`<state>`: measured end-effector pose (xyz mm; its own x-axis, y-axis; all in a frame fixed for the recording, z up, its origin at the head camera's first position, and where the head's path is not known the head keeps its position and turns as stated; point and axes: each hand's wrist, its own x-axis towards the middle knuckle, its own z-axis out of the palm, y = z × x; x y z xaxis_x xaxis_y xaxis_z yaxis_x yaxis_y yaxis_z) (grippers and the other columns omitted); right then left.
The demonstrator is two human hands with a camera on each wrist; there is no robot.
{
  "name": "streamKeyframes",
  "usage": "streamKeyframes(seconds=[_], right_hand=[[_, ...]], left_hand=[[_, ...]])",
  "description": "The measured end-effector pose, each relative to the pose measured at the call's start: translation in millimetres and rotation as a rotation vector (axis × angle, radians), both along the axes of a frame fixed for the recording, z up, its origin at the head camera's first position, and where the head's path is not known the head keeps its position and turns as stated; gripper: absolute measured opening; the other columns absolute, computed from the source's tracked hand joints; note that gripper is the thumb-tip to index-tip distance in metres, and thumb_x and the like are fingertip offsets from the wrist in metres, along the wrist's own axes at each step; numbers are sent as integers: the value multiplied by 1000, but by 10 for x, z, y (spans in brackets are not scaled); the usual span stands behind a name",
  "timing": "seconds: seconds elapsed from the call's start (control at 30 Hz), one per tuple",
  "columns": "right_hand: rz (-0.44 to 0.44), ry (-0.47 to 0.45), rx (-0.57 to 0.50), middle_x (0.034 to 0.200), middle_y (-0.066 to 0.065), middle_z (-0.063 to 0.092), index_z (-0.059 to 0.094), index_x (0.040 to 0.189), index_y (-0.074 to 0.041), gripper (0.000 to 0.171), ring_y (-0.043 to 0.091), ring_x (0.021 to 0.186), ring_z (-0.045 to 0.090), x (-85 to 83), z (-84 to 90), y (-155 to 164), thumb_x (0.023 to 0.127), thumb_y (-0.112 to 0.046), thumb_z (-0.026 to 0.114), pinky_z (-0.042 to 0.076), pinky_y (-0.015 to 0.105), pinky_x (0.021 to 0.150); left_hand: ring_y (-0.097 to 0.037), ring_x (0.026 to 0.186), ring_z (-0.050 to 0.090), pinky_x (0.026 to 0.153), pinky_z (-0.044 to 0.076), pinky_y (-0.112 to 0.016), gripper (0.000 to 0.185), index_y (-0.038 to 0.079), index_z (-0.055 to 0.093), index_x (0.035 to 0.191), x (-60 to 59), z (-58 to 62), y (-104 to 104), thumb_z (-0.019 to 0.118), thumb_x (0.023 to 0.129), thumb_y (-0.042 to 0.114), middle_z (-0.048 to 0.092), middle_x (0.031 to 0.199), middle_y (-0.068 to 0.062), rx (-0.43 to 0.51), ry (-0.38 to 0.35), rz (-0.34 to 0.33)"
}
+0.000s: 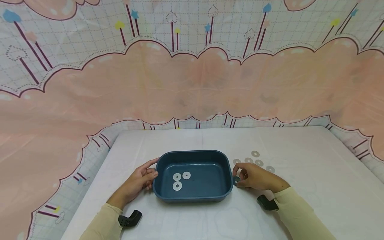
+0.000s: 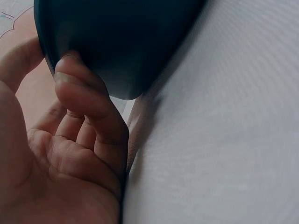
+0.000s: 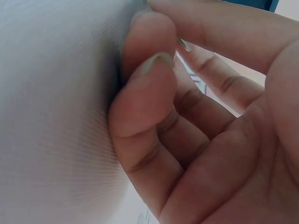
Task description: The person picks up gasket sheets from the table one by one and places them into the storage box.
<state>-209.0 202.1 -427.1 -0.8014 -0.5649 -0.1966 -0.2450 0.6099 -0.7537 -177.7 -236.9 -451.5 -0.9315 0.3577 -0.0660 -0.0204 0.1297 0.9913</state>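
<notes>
A dark blue rectangular plastic tub (image 1: pixel 192 196) stands on the white table, with 3 flat metal washers (image 1: pixel 177 185) lying on the left part of its floor. My left hand (image 1: pixel 143 178) holds the tub at its left end, thumb and index finger at the rim. In the left wrist view the other fingers (image 2: pixel 105 109) curl near the tub's outer wall (image 2: pixel 126 60). Just outside the right wall, my right hand (image 1: pixel 253 175) pinches a washer (image 1: pixel 236 179) between thumb and fingers. In the right wrist view its fingers (image 3: pixel 145 100) curl close over the table, mostly hiding that washer.
Several loose washers (image 1: pixel 255 153) lie flat on the white tabletop (image 1: pixel 300 150), behind and beside my right hand. A printed cloth (image 1: pixel 210 86) hangs behind the table. Dark devices (image 1: pixel 130 218) sit at both sleeve cuffs.
</notes>
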Motion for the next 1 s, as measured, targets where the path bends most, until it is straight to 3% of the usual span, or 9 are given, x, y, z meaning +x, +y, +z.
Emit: streamKeyframes(seconds=[0.33,0.7,1.0], right_hand=[[-29,-12,-19,76,5,56,59,107,-9,26,16,61,56,-10,46,21,86,-3,74,50,26,57],[-23,24,-62,79,5,57,58,109,-10,27,17,64,56,7,225,110,88,-6,73,49,26,57],[-22,158,-110,82,5,59,58,111,-11,27,14,67,57,26,408,66,89,-9,74,49,25,59]], left_hand=[[-6,64,54,57,46,-20,65,7,24,157,1,29,-5,56,102,16,54,80,8,-8,4,2],[-7,64,54,57,45,-21,64,8,25,157,-3,0,-5,57,102,17,54,81,7,-5,-14,7],[-7,64,54,57,45,-21,64,8,26,157,-12,-36,-14,57,102,17,54,80,7,-8,-10,6]])
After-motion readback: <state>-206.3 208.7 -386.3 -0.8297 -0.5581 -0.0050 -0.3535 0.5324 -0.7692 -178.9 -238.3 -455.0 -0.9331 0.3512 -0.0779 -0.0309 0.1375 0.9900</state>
